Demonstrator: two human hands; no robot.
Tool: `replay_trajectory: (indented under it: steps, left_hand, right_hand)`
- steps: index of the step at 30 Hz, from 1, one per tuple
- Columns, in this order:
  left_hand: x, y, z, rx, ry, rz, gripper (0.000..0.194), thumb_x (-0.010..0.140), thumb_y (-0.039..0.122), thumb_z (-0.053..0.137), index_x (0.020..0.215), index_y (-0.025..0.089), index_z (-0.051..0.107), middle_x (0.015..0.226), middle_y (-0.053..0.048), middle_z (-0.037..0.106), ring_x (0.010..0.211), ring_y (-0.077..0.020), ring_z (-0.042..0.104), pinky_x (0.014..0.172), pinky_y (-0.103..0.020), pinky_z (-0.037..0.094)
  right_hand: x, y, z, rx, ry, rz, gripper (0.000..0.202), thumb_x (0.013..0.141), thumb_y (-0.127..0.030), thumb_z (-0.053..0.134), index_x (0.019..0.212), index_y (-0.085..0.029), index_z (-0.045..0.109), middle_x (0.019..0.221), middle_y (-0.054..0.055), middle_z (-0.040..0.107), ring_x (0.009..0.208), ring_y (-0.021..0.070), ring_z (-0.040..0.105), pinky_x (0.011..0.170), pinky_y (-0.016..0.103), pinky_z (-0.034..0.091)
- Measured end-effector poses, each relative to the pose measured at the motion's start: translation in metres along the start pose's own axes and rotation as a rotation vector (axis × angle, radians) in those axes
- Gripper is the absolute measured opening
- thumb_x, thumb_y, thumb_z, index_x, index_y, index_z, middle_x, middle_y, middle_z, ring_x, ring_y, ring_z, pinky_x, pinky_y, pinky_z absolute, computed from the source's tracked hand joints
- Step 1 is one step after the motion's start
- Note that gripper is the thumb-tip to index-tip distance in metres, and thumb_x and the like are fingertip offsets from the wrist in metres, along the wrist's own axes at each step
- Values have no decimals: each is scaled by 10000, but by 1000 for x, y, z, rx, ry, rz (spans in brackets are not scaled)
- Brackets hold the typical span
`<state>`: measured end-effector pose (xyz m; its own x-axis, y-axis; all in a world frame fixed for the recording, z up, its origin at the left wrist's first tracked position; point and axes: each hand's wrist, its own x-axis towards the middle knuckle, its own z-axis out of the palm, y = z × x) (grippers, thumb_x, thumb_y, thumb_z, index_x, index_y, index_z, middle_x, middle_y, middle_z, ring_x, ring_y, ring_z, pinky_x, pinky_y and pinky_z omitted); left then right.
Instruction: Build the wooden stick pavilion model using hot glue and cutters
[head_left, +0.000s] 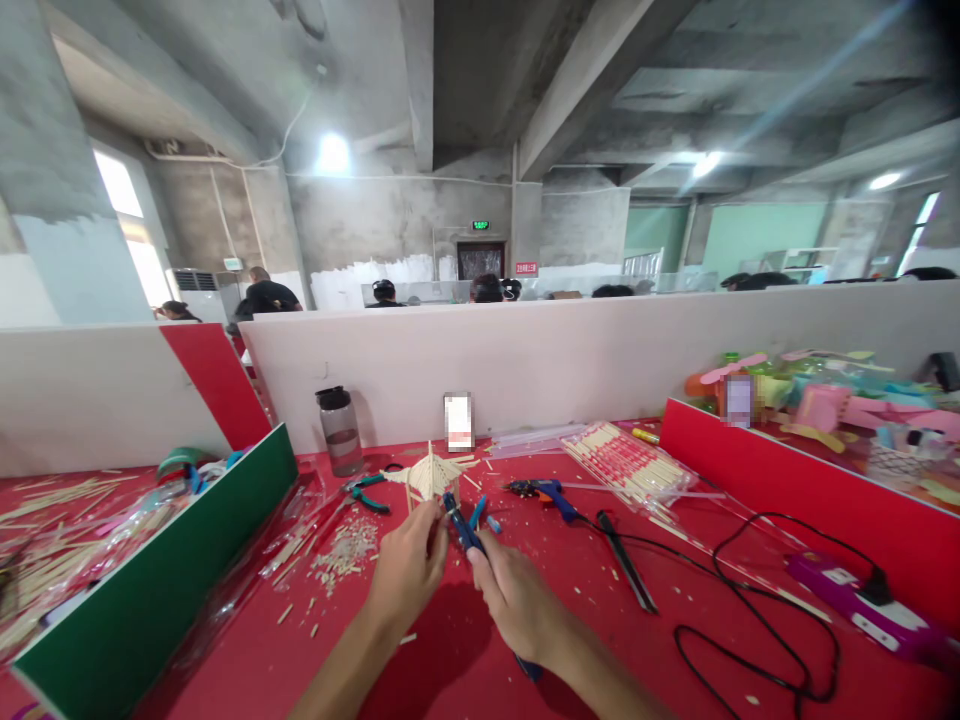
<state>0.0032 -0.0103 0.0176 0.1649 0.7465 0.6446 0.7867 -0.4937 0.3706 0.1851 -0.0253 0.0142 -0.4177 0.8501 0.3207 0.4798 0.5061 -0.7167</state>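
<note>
My right hand (514,590) is wrapped round a dark blue handled tool (463,528), whose upper end points up and left. Close to that end, my left hand (411,560) is closed with its fingertips together; what they pinch is too small to name. Just beyond my hands stands a pale wooden stick model (430,476) with a pointed, roof-like top. A lighter blue tool (478,512) lies right of the dark blue one. Green-handled pliers (369,496) rest left of the model, above a pile of cut stick bits (346,550).
A blue glue gun (551,495), a black cutter (628,565) and bundled sticks (630,465) lie right, with a looping cable and purple power strip (862,600). A bottle (341,435) and phone (459,421) stand behind. Green (165,580) and red (810,500) dividers flank the workspace.
</note>
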Motion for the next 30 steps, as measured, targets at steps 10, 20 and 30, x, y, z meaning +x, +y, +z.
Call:
replay_trajectory:
  steps: [10, 20, 30]
  left_hand:
    - [0, 1, 1, 1, -19, 7, 145, 964, 217, 397, 838, 234, 467, 743, 0, 603, 640, -157, 589, 621, -233, 402]
    - [-1, -2, 6, 53, -49, 0, 156, 986, 233, 382, 873, 231, 490, 768, -13, 618, 667, -171, 619, 633, -241, 431]
    - [-1, -4, 7, 80, -47, 19, 158, 974, 209, 398, 941, 230, 550, 855, -39, 686, 741, -179, 672, 659, -241, 457]
  right_hand:
    - [-3, 1, 0, -47, -18, 16, 408, 1052, -422, 220, 1122, -193, 551, 828, 68, 681, 736, 227, 640, 675, 303, 370]
    - [-3, 3, -2, -25, -42, 45, 407, 1052, -430, 238, 1164, -201, 555, 904, 81, 701, 827, 241, 659, 711, 302, 378]
    - [1, 7, 2, -6, -41, 53, 396, 1036, -410, 262, 1083, -193, 590, 839, 78, 694, 769, 237, 654, 679, 303, 397]
